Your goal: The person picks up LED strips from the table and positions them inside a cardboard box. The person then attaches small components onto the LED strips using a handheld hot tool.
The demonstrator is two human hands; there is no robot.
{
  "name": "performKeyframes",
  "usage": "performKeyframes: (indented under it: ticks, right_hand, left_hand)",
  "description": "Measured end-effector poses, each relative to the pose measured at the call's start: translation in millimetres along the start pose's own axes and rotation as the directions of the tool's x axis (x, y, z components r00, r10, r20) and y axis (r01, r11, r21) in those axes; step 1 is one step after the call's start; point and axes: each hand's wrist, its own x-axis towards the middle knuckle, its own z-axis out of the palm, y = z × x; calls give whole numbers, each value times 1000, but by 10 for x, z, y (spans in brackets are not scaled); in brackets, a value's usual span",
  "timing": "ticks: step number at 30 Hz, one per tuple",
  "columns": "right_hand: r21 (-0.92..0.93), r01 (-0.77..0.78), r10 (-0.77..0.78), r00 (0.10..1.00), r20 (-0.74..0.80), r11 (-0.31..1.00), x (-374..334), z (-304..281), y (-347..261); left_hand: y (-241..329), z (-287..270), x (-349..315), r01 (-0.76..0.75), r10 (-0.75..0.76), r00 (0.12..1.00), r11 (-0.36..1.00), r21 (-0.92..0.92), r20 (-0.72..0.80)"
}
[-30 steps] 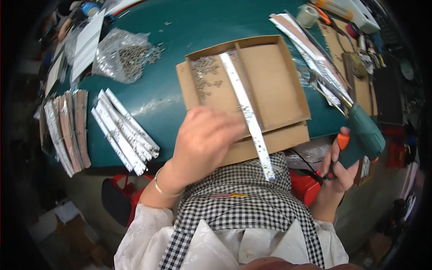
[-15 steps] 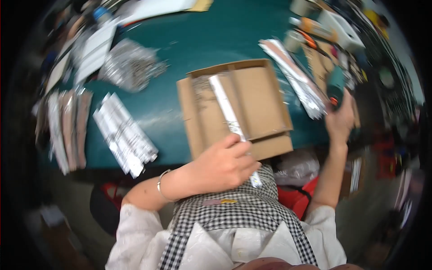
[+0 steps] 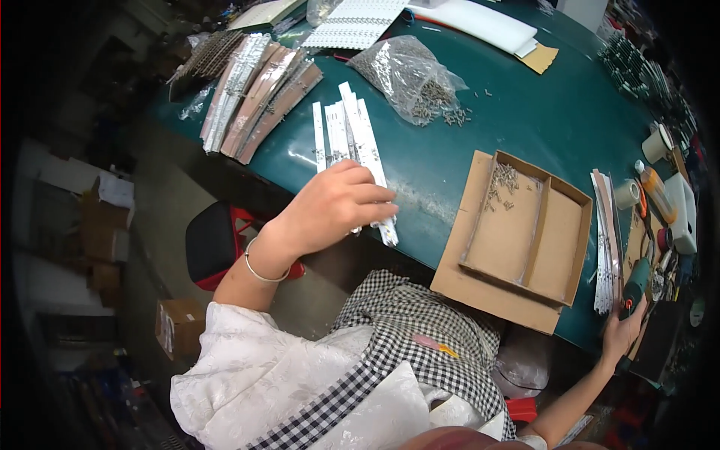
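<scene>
My left hand (image 3: 337, 202) is over a pile of white strips (image 3: 336, 127) near the table's front edge. Its bent fingers close across one long white strip (image 3: 365, 139), whose ends show above and below them; the thumb is hidden. At the far right, my right hand (image 3: 622, 334) is wrapped round a green handheld power tool (image 3: 637, 279), which looks like an electric screwdriver. Between the hands sits a shallow cardboard tray (image 3: 532, 259) with a divider. Small metal screws (image 3: 504, 184) lie in the upper part of its left compartment.
An open plastic bag of screws (image 3: 409, 79) spills onto the green table (image 3: 525, 112). Bundled strips (image 3: 259, 97) lie at the far left, more strips (image 3: 606, 240) right of the tray. Bottles, a cup (image 3: 658, 142) and tools crowd the right edge. A stool (image 3: 217, 244) stands below left.
My left hand has carried the white strip from above the cardboard tray leftward to the pile. The view has turned left. My right hand still holds the green tool.
</scene>
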Motion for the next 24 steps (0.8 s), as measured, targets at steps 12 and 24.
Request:
performKeyframes:
  ticks: [12, 24]
  right_hand:
    - [24, -16, 15, 998, 59, 1000, 17, 6, 147]
    - [83, 62, -72, 989, 126, 995, 134, 14, 103]
  left_hand:
    - [-371, 238, -536, 182, -181, 981, 983, -8, 70]
    - [-10, 185, -1, 218, -223, 954, 975, -52, -198]
